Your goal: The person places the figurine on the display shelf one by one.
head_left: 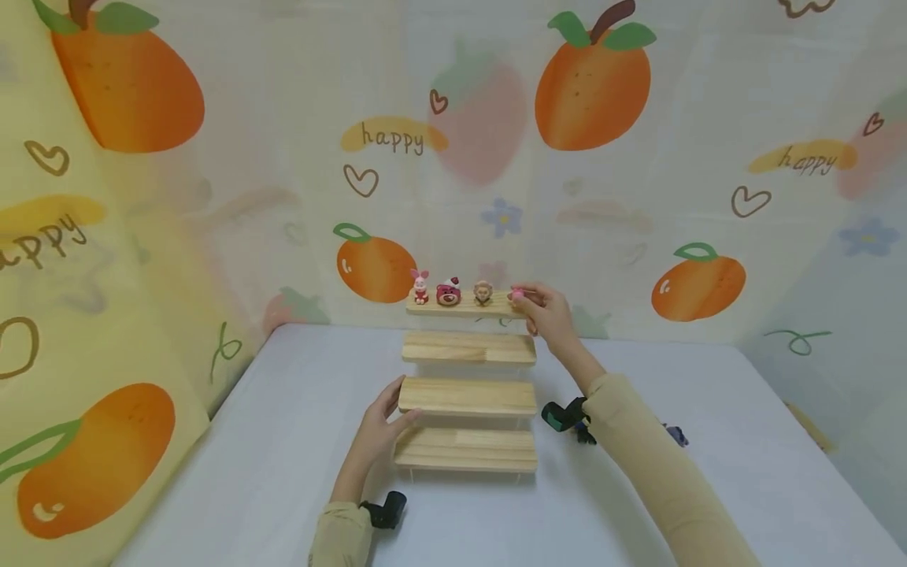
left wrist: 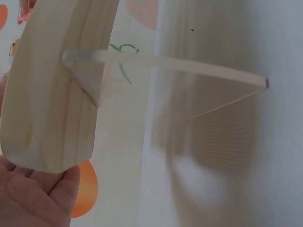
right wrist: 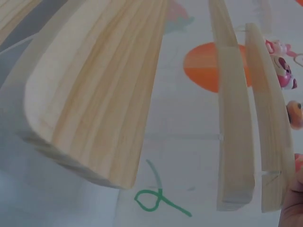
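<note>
The pink figure [head_left: 517,294] is at the right end of the top board [head_left: 460,311], pinched between the thumb and fingers of the right hand [head_left: 549,316]; whether its base touches the wood cannot be told. The likeliest mishap is a fall: released close to the top board's right end or rear edge, it could tip off. The fingers, cramped around so small a piece, could also drag it along on release or knock the tan figure [head_left: 483,294] just to its left.

Which way the pink figure faces is hidden by the fingertips, and too little shows to name its long axis. The top board's own long axis runs left to right, across the person's view. On its left part, the rabbit-eared figure [head_left: 420,288] stands upright, then the red bear figure [head_left: 449,293], then the tan one, their fronts appearing to face the person.

Below and nearer than the top board, three more boards step down. The left hand [head_left: 383,425] grips the left end of the third board [head_left: 468,396], thumb at its front edge. The supports [left wrist: 165,64] look thin, so a push or tug there might shift that board and, if the tiers are joined, jar the row above.

The tabletop [head_left: 269,472] lies beneath the top board; on it, below and to the right, a small dark object [head_left: 677,435] is partly hidden by the right sleeve [head_left: 659,472].
</note>
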### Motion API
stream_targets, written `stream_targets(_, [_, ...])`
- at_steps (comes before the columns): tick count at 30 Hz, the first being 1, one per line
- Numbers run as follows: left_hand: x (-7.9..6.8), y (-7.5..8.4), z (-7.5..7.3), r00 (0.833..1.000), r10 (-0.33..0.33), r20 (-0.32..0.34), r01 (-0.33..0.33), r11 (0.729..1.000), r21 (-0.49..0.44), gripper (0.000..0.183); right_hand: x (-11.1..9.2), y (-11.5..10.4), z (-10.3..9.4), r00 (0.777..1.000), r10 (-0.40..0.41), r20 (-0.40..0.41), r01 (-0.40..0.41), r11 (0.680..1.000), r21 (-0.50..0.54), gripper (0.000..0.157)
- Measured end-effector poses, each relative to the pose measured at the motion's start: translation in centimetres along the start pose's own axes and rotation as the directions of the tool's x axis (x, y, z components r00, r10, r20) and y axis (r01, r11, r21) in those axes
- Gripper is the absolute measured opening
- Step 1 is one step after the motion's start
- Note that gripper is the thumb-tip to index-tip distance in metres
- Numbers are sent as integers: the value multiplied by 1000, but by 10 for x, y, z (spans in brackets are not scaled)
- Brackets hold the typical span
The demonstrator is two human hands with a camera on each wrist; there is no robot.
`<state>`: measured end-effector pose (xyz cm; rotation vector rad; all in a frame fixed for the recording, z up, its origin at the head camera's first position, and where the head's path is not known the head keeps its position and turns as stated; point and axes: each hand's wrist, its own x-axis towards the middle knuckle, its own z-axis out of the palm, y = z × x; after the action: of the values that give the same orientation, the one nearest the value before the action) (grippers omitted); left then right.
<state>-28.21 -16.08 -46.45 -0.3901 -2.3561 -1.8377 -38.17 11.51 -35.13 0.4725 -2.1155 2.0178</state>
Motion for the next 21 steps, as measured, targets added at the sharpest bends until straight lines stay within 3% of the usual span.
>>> stream_targets(3, [0, 7, 0, 1000, 5, 18, -5, 1000, -8, 66, 1, 0, 1, 1000, 23, -12, -23, 999, 29, 29])
stream_targets(9, [-8, 34, -3, 999, -48, 7, 48, 999, -6, 64, -2, -2, 7, 992, 123, -3, -121, 978, 173, 30])
stream_targets(21, [-9, 36, 0, 999, -34, 8, 35, 999, -15, 62, -1, -6, 11, 969, 239, -60, -220, 949, 225, 36])
